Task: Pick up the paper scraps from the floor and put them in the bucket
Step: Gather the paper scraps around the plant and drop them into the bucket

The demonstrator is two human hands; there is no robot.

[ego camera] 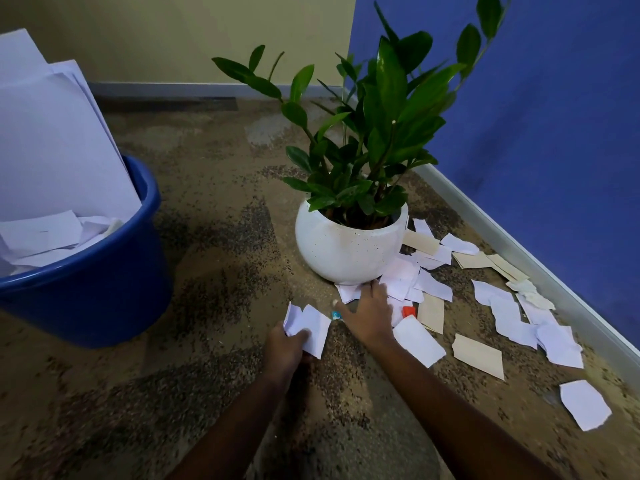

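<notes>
With paper already in the bucket, well left of the fingers, the left hand clamps its fingers on white scraps while the right hand spreads its fingers apart over the many paper scraps left on the floor to their right.

**Legible inscriptions: none.** Landmark: white plant pot. No text, label, brand, number or sign can be read on any surface; the items bearing marks or colour are listed by their place relative to the pot.

- small teal scrap, just in front of the pot; it carries a pale mark too small to read
- orange-red scrap, in front of the pot and slightly to its right; no print can be made out
- white paper scraps and tan scraps, right of the pot; the visible faces are unprinted
- sheet in the blue bucket, well left of the pot; it bears one faint dark stroke, not readable as a character
</notes>
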